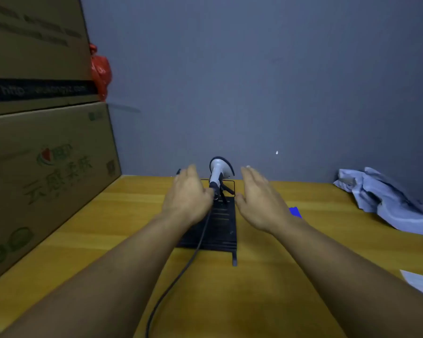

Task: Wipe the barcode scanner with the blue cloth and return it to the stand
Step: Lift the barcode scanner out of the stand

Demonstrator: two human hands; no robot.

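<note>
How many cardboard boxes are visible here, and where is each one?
2. The lower cardboard box stands on the left side of the wooden table; the upper cardboard box is stacked on it. More may be hidden beyond the frame.

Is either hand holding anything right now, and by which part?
Nothing is held. The left hand and right hand are open either side of the barcode scanner, which sits on its stand. The left thumb is by the handle's lower end; contact unclear.
</note>
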